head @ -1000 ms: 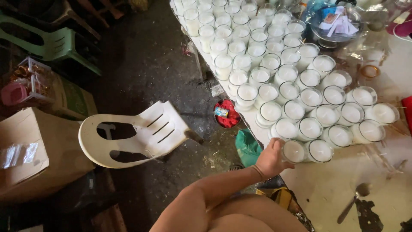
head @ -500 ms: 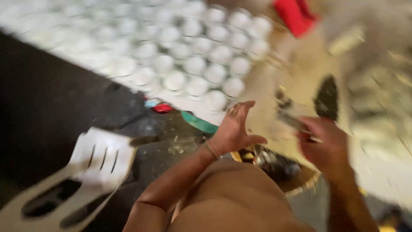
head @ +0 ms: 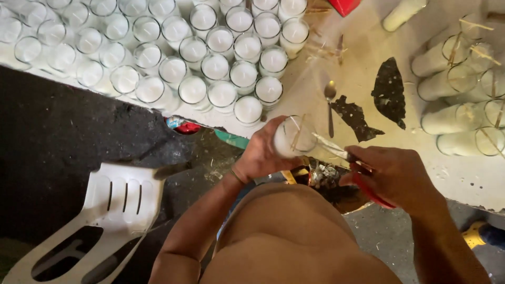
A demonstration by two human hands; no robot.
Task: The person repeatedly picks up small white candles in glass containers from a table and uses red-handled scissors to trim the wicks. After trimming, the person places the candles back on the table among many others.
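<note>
Left hand (head: 261, 152) wrapped around a glass candle jar (head: 292, 138) full of white wax, held just off the near edge of the counter (head: 357, 79), thin stick lying across the jar's mouth. Right hand (head: 392, 176) closed on red-handled scissors (head: 350, 158), blades pointing left and meeting the jar's rim. Behind the jar, packed rows of upright filled candle jars (head: 210, 58) covering the counter's left part. A metal spoon (head: 330, 105) lying on the counter close beyond the held jar, beside dark patches in the surface. On the right, more candle jars lying on their sides (head: 457, 84), sticks across their mouths. Down on the floor at lower left, a white plastic chair (head: 89, 221).
</note>
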